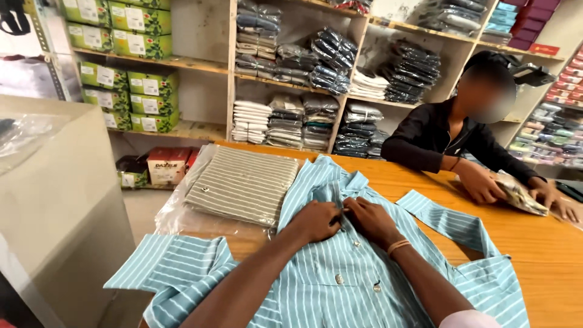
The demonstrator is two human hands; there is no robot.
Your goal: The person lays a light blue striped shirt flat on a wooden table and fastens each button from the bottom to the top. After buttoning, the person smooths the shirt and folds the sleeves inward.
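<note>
Near table [546, 255] centre | left hand [316, 222] and right hand [370, 220] both pinch blue shirt [340, 267] placket below collar | folded grey shirt [243, 185] far-left, just beside

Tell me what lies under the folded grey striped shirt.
The folded grey striped shirt lies on a clear plastic bag, which rests on the orange wooden table. The shirt covers the bag's middle.

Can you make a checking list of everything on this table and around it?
Surface: orange wooden table.
Job's things: blue striped shirt spread flat, front up.
Clutter: folded grey striped shirt on a clear plastic bag.
Grippers: left hand and right hand meet at the button strip, fingers pinched.
Cables: nothing seen.
Surroundings: shelves of packed clothes and green boxes; another person handles a packet.
</note>
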